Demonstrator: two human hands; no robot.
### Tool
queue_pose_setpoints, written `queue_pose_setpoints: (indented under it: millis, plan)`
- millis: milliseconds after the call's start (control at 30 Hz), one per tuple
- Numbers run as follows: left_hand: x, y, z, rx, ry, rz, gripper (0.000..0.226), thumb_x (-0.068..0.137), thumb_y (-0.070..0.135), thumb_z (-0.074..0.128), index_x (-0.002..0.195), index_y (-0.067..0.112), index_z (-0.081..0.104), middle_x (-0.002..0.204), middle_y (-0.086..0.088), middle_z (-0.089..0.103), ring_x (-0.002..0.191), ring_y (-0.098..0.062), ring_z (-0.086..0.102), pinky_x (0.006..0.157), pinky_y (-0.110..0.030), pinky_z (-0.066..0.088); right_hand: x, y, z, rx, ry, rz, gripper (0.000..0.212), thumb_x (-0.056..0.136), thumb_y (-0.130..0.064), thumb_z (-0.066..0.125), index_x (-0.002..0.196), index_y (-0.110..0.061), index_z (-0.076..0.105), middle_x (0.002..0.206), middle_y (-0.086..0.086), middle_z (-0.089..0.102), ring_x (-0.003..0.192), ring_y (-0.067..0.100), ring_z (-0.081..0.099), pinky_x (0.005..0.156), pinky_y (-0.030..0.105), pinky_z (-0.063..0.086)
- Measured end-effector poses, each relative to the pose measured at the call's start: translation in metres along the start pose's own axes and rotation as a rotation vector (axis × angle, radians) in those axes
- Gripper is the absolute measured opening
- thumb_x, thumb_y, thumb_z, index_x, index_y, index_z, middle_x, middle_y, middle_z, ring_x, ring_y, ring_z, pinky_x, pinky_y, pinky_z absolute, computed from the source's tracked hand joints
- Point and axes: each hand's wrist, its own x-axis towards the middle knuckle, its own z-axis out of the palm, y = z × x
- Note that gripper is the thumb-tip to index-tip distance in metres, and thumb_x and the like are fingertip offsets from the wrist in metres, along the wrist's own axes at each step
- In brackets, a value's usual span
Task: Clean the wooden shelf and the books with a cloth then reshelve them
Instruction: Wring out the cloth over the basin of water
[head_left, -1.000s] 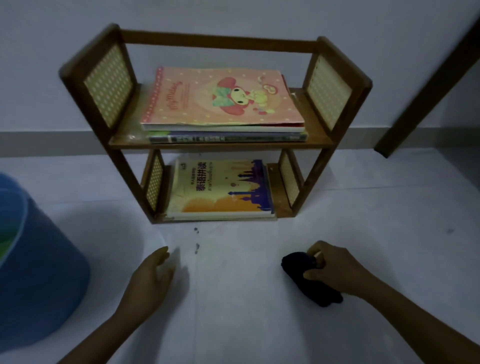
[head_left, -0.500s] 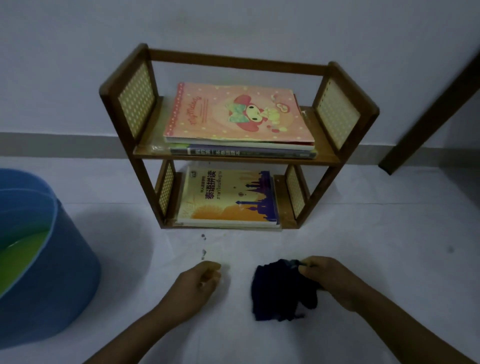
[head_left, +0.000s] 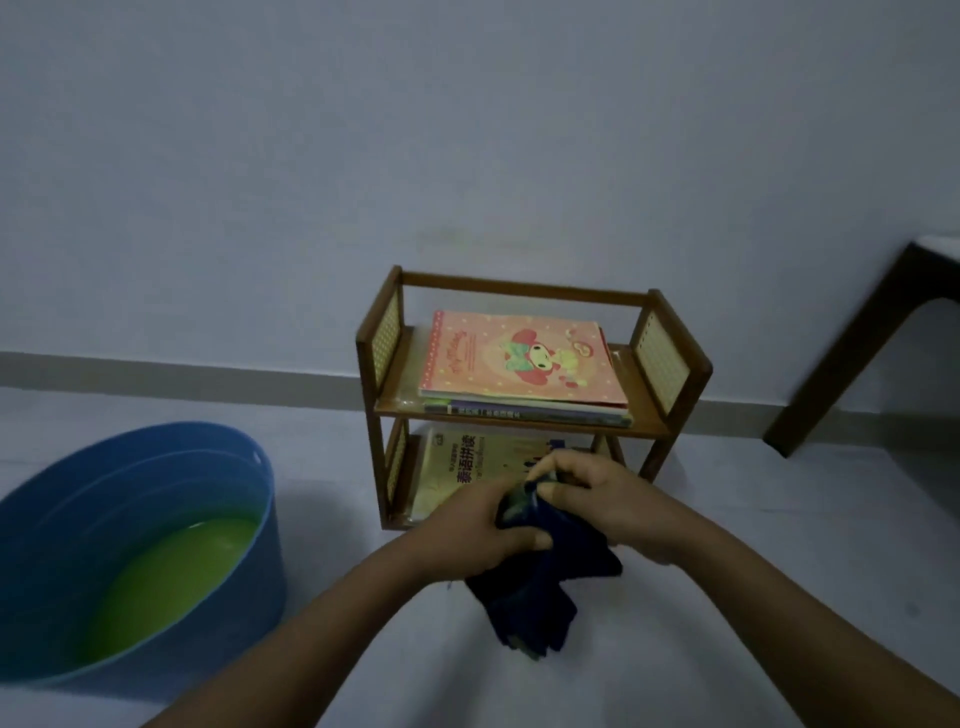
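A small two-level wooden shelf (head_left: 670, 428) stands on the floor against the wall. On its upper level lies a pink cartoon book (head_left: 519, 364) atop a few other books (head_left: 540, 413). A yellow book (head_left: 457, 473) lies on the lower level, partly hidden by my hands. A dark blue cloth (head_left: 535, 597) hangs in the air in front of the shelf. My left hand (head_left: 485, 525) and my right hand (head_left: 602, 499) both grip its top, close together.
A blue tub (head_left: 249, 467) holding green liquid sits on the floor at the left. A dark wooden furniture leg (head_left: 852, 353) slants at the right. The pale wall rises behind the shelf.
My left hand has come off the floor and taken hold of the cloth beside my right hand. The cloth has been lifted off the floor. The view has pulled back and tilted up.
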Motion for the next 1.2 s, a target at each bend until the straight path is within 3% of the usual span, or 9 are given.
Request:
queue_pose_setpoints:
  millis: [133, 267, 367, 467, 567, 867, 1000, 1100, 1200]
  plan:
    - [-0.026, 0.019, -0.02, -0.146, 0.278, -0.132, 0.025, 0.093, 0.035, 0.058, 0.096, 0.012, 0.066, 0.092, -0.009, 0.071, 0.085, -0.019, 0.068, 0.075, -0.037, 0.055, -0.002, -0.03, 0.015, 0.334, -0.048, 0.064, 0.039, 0.085, -0.034, 0.069, 0.119, -0.022, 0.054, 0.117, 0.006, 0.064, 0.105, 0.021, 0.066, 0.091, 0.039, 0.055]
    - [-0.053, 0.013, -0.02, -0.159, 0.469, -0.226, 0.016, 0.091, 0.036, 0.06, 0.088, 0.023, 0.068, 0.083, 0.002, 0.071, 0.076, -0.008, 0.066, 0.065, -0.021, 0.052, 0.003, -0.048, 0.047, 0.039, -0.234, 0.058, 0.07, 0.064, -0.021, 0.087, 0.123, -0.026, 0.048, 0.118, 0.0, 0.063, 0.107, 0.016, 0.063, 0.091, 0.035, 0.055]
    - [-0.088, -0.005, -0.028, -0.32, 0.661, -0.385, 0.018, 0.092, 0.04, 0.057, 0.091, 0.025, 0.066, 0.089, 0.0, 0.071, 0.085, -0.015, 0.066, 0.075, -0.033, 0.055, 0.01, -0.06, 0.075, -0.326, -0.193, 0.075, 0.047, 0.066, -0.016, 0.08, 0.109, -0.018, 0.059, 0.102, 0.001, 0.066, 0.092, 0.016, 0.064, 0.076, 0.03, 0.057]
    - [-0.114, -0.016, -0.041, -0.557, 0.704, -0.44, 0.024, 0.093, 0.042, 0.055, 0.094, 0.021, 0.068, 0.093, -0.006, 0.074, 0.09, -0.025, 0.07, 0.085, -0.048, 0.056, 0.021, -0.058, 0.089, -0.087, -0.197, 0.14, 0.024, 0.066, -0.021, 0.076, 0.087, -0.014, 0.067, 0.087, 0.005, 0.068, 0.084, 0.019, 0.066, 0.07, 0.028, 0.051]
    - [-0.126, -0.014, -0.05, -0.705, 0.715, -0.42, 0.022, 0.096, 0.036, 0.052, 0.099, 0.02, 0.066, 0.095, -0.009, 0.075, 0.09, -0.028, 0.071, 0.08, -0.048, 0.058, 0.024, -0.059, 0.101, 0.162, -0.214, 0.095, 0.021, 0.082, -0.013, 0.069, 0.103, -0.014, 0.067, 0.101, 0.004, 0.071, 0.095, 0.019, 0.067, 0.079, 0.027, 0.053]
    - [-0.18, -0.048, -0.112, -0.154, 0.95, -0.491, 0.028, 0.087, 0.039, 0.064, 0.08, 0.012, 0.066, 0.072, -0.007, 0.071, 0.07, -0.024, 0.067, 0.063, -0.042, 0.055, 0.059, -0.107, 0.156, -0.033, -0.159, -0.118, 0.021, 0.09, -0.018, 0.064, 0.111, -0.014, 0.066, 0.107, 0.006, 0.071, 0.096, 0.02, 0.068, 0.08, 0.029, 0.057]
    - [-0.211, -0.077, -0.129, 0.035, 0.991, -0.611, 0.028, 0.085, 0.032, 0.068, 0.1, 0.012, 0.057, 0.091, -0.003, 0.067, 0.087, -0.024, 0.063, 0.072, -0.037, 0.052, 0.082, -0.116, 0.21, -0.148, -0.122, -0.115, 0.023, 0.084, -0.024, 0.07, 0.104, -0.014, 0.064, 0.103, 0.006, 0.068, 0.092, 0.02, 0.066, 0.08, 0.034, 0.058]
    - [-0.223, -0.087, -0.132, 0.228, 0.974, -0.65, 0.038, 0.088, 0.028, 0.066, 0.114, 0.009, 0.048, 0.103, -0.009, 0.063, 0.099, -0.029, 0.061, 0.073, -0.031, 0.044, 0.089, -0.115, 0.242, -0.155, -0.015, -0.106, 0.03, 0.083, -0.021, 0.072, 0.108, -0.012, 0.059, 0.101, 0.001, 0.061, 0.08, 0.01, 0.058, 0.06, 0.016, 0.049]
    - [-0.237, -0.1, -0.127, 0.449, 0.824, -0.708, 0.043, 0.089, 0.038, 0.06, 0.121, 0.014, 0.045, 0.106, -0.009, 0.067, 0.095, -0.026, 0.064, 0.071, -0.033, 0.05, 0.09, -0.109, 0.268, -0.282, 0.082, -0.156, 0.035, 0.085, -0.022, 0.069, 0.116, -0.015, 0.054, 0.115, 0.004, 0.059, 0.095, 0.015, 0.054, 0.077, 0.022, 0.045]
